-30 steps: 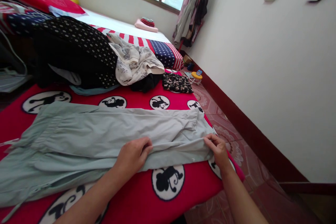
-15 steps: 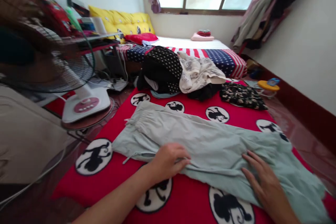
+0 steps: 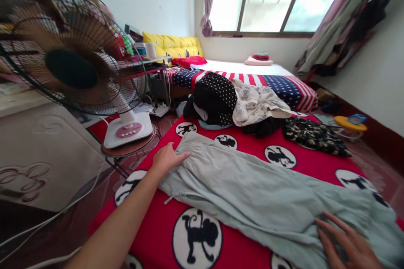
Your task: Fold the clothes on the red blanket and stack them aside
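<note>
A pale green pair of trousers (image 3: 259,193) lies stretched across a red mat (image 3: 158,218) printed with black monkey circles. My left hand (image 3: 167,159) rests at the waistband end on the far left, fingers closed over the fabric's edge. Low at the right, my right hand (image 3: 350,243) lies flat on the leg end of the trousers with its fingers spread.
A standing fan (image 3: 72,63) on a small stand is at the left, beside a white cabinet (image 3: 41,151). A heap of clothes (image 3: 240,101) and a dark floral garment (image 3: 315,136) lie beyond. Behind are a striped mattress (image 3: 277,82), a window and hanging clothes.
My head turned left, bringing the fan into view. My left hand slid along the trousers from their middle to the waistband end. My right hand stayed flat on the leg end.
</note>
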The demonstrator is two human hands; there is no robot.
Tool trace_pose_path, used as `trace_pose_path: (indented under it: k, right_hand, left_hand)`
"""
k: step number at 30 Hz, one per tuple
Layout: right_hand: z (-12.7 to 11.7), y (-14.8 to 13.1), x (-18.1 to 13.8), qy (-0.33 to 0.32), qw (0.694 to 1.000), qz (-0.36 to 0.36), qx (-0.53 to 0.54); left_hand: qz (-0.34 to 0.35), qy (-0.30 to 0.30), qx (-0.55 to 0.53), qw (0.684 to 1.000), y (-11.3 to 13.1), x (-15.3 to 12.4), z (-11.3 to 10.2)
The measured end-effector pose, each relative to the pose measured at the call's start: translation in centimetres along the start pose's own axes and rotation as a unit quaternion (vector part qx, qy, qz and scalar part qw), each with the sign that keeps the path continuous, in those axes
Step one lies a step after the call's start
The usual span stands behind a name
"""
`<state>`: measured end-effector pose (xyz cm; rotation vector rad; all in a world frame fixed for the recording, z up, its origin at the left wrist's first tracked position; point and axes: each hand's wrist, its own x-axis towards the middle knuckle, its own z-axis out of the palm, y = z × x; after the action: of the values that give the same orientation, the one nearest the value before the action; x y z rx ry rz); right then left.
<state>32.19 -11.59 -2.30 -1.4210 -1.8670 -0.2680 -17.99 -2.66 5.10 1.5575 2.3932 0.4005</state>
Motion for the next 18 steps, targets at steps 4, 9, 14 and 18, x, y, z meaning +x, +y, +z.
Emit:
trace_pose_path:
  k: [4, 9, 14, 18]
  right_hand:
    - [-0.3, -1.7, 1.2, -0.016, 0.998, -0.053, 0.016]
    - [1.4, -9.6, 4.2, -0.044, 0.986, -0.012, 0.158]
    - [4.6, -19.6, 8.1, -0.207, 0.873, 0.133, 0.421]
    - [7.0, -24.4, 10.7, -0.218, 0.707, 0.208, 0.64]
  left_hand:
    - [0.041, -0.059, -0.055, 0.996, 0.1, 1.4, -0.7]
    - [0.172, -0.113, -0.223, 0.953, 2.5, 0.2, -2.7]
    - [0.2, -0.188, -0.355, 0.893, 7.1, -3.6, -4.1]
    - [0.159, -0.289, -0.435, 0.837, 9.4, -6.2, -3.9]
